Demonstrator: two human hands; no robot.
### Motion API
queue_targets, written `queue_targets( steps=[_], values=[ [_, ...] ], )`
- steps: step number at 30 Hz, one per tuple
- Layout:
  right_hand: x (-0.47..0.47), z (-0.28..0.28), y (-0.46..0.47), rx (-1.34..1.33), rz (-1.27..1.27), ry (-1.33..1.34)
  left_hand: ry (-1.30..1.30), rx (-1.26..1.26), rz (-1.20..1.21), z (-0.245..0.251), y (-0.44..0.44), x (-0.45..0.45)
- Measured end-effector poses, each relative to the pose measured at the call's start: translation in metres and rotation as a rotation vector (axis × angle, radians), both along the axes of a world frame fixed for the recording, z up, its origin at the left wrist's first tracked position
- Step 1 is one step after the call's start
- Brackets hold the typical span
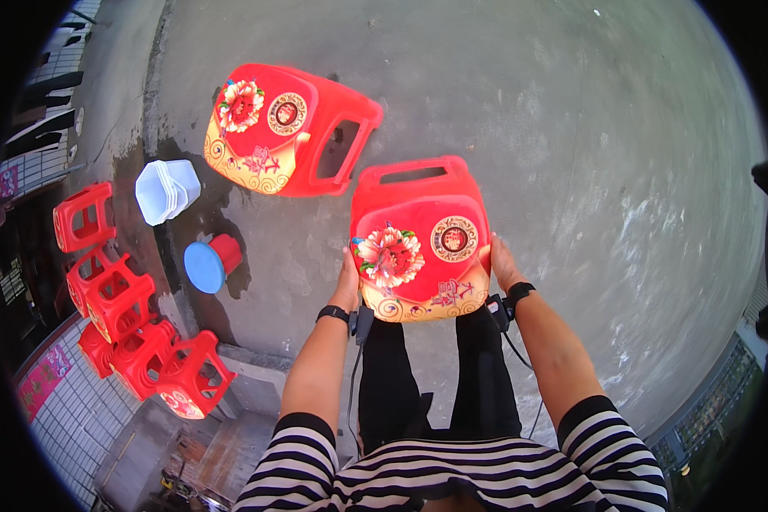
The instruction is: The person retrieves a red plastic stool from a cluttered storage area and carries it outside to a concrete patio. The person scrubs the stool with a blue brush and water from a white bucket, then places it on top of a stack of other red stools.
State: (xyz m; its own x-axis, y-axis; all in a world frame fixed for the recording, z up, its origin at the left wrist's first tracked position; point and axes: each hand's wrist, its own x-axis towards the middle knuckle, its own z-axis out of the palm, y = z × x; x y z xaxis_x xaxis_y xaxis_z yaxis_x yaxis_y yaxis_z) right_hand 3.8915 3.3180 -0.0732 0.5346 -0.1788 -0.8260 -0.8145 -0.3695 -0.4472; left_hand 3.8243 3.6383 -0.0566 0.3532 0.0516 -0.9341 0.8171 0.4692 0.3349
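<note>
A red plastic stool [420, 256] is in front of my legs, its seat facing up and printed with a peony, a round emblem and gold scrolls. My left hand [347, 280] grips its left side. On its right side, my right hand [504, 261] holds on near the seat edge. The stool's far side has a long slot; its feet are hidden, so I cannot tell whether it touches the ground. Ahead and to the left, a second red stool [288, 131] with the same print stands on the concrete, one open side facing right.
A pale octagonal bucket [168, 191] and a small blue-topped item with a red base [205, 267] are at left. Several red stools [121, 304] lie tipped beside a tiled wall [93, 409]. The concrete ground [569, 166] has wet patches at left and a low ledge [256, 365].
</note>
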Motion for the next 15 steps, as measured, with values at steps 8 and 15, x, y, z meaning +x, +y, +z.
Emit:
queue_targets(
  steps=[8,15],
  values=[
    [-0.033,0.002,0.004,0.105,-0.325,-0.107,-0.094,-0.044,0.033,0.009,-0.004,-0.014],
    [-0.078,-0.004,-0.006,0.239,-0.614,-0.02,-0.083,0.03,0.003,-0.012,-0.006,-0.066]
  ],
)
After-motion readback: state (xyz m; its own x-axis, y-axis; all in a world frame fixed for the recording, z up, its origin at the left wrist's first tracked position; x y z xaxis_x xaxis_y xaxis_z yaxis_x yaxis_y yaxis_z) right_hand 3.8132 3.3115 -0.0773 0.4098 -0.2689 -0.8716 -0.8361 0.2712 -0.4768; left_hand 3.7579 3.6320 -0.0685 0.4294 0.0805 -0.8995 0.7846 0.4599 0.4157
